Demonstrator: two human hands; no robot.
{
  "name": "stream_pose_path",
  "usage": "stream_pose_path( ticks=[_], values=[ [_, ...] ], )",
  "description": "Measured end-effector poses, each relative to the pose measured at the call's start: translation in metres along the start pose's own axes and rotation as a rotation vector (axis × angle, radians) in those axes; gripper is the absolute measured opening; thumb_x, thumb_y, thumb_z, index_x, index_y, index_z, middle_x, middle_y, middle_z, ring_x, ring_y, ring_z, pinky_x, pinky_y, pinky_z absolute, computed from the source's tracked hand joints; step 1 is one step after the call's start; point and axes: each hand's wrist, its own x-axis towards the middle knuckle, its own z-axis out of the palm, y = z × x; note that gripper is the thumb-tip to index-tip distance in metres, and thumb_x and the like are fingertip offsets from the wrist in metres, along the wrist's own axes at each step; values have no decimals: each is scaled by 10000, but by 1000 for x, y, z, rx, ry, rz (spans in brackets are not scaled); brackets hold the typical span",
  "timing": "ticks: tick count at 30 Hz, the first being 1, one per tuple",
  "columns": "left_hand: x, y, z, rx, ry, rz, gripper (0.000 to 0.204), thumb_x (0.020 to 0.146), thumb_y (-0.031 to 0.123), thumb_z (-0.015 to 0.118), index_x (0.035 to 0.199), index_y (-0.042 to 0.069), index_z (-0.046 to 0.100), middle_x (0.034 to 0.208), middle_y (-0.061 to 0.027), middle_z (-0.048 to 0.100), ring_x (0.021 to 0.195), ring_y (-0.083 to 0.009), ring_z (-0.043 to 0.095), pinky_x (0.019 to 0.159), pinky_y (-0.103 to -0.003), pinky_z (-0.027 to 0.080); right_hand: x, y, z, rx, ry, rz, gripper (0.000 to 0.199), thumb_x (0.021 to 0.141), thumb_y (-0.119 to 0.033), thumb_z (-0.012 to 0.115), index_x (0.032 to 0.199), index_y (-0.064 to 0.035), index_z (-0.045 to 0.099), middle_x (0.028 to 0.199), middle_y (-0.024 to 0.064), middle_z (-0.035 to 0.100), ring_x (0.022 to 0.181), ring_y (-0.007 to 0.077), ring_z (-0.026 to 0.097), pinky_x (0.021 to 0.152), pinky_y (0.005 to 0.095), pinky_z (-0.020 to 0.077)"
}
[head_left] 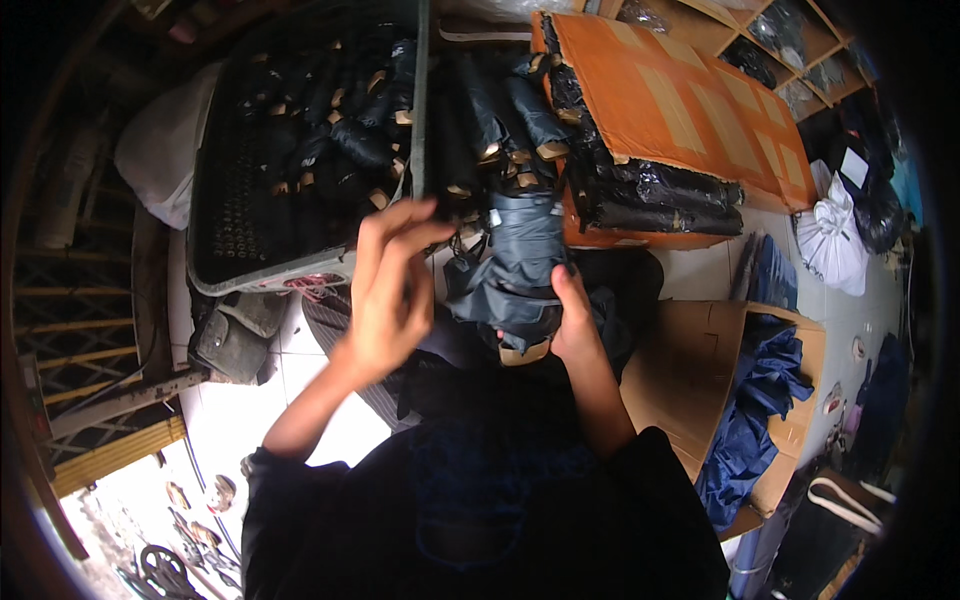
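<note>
Bundle [527,240], grasped by the right fingers [570,295], points its tan end [525,353] toward six o'clock, while left fingers [372,240] hover loose at nine.

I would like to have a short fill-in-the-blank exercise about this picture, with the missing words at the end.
1. The dark bundle is gripped by the person's ____ hand.
2. The crumpled cloth inside the open brown box is ____.
3. The large box with tape strips, at the upper right, is ____.

Missing words: right; blue; orange.
</note>
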Motion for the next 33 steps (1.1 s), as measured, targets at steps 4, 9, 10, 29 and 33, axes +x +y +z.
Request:
stream_pose_path(
  ticks=[4, 9, 10, 29, 33],
  values=[
    [-48, 31, 48, -368, -7, -478, 205, 885, 37, 597, 1073, -44, 597, 1072, -173, 588, 952, -229, 589, 785, -301, 482, -4, 7, -5, -84, 115, -188, 660, 911, -316, 579, 1433, -58, 269, 1277, 129, 496, 1157, 211, 509, 1003, 359, 396],
    [-77, 35, 92, -847, 131, -877, 213, 954, 78, 535, 1106, -62, 588, 1101, -157, 599, 968, -199, 585, 864, -251, 427, -9, 20, -12, -51, 183, -104, 595, 947, -291, 519, 1434, -67, 261, 1272, 107, 497, 1189, 184, 464, 1052, 350, 316],
    [-80, 35, 93, -876, 124, -918, 212, 959, 80, 527, 1101, -63, 592, 1104, -150, 597, 988, -201, 577, 884, -252, 414, -10, 23, -14, -44, 178, -84, 591, 945, -266, 524, 1427, -63, 248, 1291, 117, 480, 1185, 199, 476, 1033, 358, 353],
    [-156, -86, 104, 74, -346, -396, 269, 741, 142, 738, 995, 62, 701, 940, -120, 636, 853, -292, 613, 811, -389, 493, -64, 4, -65, -745, 294, 95, 573, 824, -128, 690, 1317, -50, 410, 1179, 119, 520, 1084, 189, 510, 939, 301, 404],
    [-168, -102, 113, -44, -370, -449, 211, 743, 103, 727, 947, 57, 704, 864, -103, 651, 804, -264, 625, 758, -365, 506, -67, 2, -68, -740, 128, 351, 600, 836, -207, 681, 1349, -49, 413, 1238, 127, 502, 1159, 199, 472, 992, 306, 362]
  ],
)
